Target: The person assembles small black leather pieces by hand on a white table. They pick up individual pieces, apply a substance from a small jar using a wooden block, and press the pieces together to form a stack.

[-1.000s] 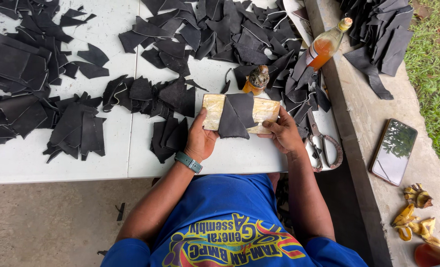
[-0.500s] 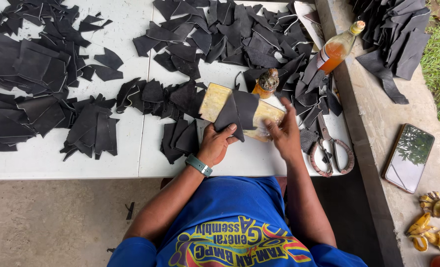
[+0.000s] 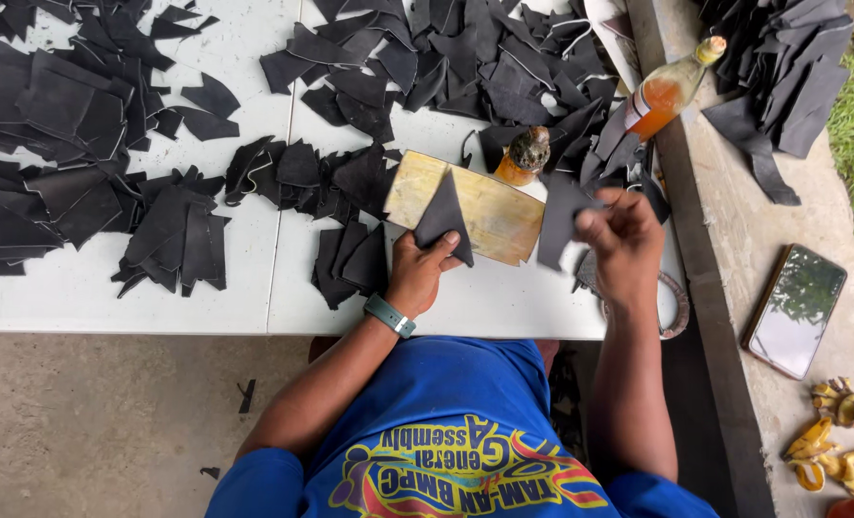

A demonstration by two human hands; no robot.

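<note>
Since the earlier frame, right hand (image 3: 623,245) has lifted a black piece (image 3: 559,219), pinched shut; left hand (image 3: 417,273) pins another piece (image 3: 443,216) on the board (image 3: 489,216), steadying it.

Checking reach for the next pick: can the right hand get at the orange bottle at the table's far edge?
Probably yes. The right hand holds a black piece lifted off the table; the orange bottle lies just beyond it, with only flat black scraps between. The grip is occupied, though.

White table (image 3: 503,307): black leather offcuts (image 3: 81,125) piled left + far, yellowish board (image 3: 499,216) near-centre, small amber bottle (image 3: 526,155) just beyond it, scissors (image 3: 671,307) near-right edge.
</note>
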